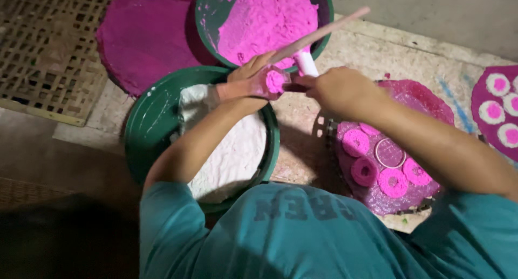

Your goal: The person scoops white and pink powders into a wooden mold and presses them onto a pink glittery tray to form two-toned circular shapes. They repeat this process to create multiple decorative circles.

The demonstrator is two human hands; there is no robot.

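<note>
A small round mould packed with pink powder (274, 81) sits gripped in the left hand (253, 79), above the green basin of white powder (141, 128). The right hand (337, 89), fingers closed round a long pink-stained stick (324, 33), meets it from the right.

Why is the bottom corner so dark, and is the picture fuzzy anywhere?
In the head view, light falls on the top and middle, so the pink powder and the left hand show brightly; the lower left corner lies in deep shadow; the right hand and the stick look slightly soft, and the shirt close to the camera is blurry.
</note>
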